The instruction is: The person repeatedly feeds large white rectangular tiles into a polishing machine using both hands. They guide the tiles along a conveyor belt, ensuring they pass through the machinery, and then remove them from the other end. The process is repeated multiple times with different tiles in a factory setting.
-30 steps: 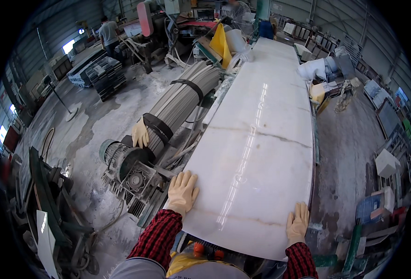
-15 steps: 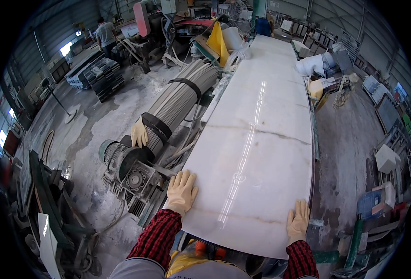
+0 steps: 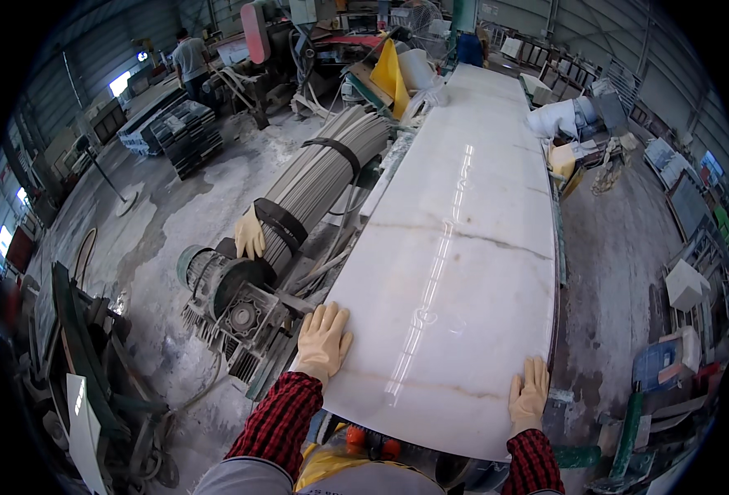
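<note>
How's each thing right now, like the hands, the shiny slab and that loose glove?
White slab: lying flat, glossy
Left hand: gloved, open, on slab's left edge
Right hand: gloved, open, on slab's right edge
Loose glove: limp, unworn
Bundle: strapped with black bands
Motor: dusty

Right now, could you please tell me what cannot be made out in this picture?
- Head view: what lies beneath the white slab, hidden by its top.
- Head view: palms of the left hand and right hand, hidden by their backs.
- Head view: hands of the distant person, too small.
</note>
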The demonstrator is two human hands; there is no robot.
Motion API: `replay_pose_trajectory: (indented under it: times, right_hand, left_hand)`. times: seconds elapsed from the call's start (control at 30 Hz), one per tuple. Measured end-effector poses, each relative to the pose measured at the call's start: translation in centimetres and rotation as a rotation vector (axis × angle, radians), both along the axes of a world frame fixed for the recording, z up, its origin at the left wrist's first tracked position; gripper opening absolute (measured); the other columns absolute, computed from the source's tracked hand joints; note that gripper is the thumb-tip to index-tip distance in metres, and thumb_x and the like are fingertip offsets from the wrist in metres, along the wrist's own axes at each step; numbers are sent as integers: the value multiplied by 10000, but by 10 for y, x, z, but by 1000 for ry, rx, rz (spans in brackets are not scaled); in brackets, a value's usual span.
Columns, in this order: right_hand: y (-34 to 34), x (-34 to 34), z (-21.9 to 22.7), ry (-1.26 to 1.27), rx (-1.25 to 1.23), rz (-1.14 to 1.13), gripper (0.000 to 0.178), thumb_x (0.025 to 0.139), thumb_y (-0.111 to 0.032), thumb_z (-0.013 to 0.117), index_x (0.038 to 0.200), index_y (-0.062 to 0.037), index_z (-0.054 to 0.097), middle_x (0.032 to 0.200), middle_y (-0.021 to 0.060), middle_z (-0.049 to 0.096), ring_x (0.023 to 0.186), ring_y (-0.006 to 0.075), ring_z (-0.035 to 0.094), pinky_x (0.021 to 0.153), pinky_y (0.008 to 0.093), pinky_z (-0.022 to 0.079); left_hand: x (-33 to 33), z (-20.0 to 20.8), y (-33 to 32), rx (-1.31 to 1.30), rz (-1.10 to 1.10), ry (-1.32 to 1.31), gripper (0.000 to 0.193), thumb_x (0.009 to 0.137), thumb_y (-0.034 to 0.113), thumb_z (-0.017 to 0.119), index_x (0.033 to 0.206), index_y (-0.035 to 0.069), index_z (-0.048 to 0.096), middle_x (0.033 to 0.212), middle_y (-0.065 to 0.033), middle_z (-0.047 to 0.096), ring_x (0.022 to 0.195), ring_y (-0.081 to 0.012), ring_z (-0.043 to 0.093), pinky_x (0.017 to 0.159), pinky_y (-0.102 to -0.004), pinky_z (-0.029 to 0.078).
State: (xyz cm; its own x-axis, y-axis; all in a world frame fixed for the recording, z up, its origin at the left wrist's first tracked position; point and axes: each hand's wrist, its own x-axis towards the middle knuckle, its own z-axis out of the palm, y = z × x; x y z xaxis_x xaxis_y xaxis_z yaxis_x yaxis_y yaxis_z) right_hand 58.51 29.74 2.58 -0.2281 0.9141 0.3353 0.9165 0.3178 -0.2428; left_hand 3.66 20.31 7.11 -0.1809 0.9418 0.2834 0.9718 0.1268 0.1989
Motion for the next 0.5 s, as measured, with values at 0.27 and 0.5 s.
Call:
replay_pose_trajectory:
  times: [0.27,0.5]
  right_hand:
    - [-2,2,-4,10,20,3,589,1130,-171,793,1680,5,674,1772,341,610,1638,576,554,1415,656,414]
    - [-4,1,-3,14,44,10,551,1127,-164,792,1639,11,685,1734,329,626,1600,581,572,1390,663,434]
  left_hand:
    - [-1,-4,-2,25,2,6,533,1109,339,765,1595,140,674,1681,-156,647,1572,-404,574,1344,-584,444]
    - [-1,-4,-5,12,-3,-24,538,1111,344,761,1600,137,672,1691,-159,644,1595,-406,566,1367,-590,431]
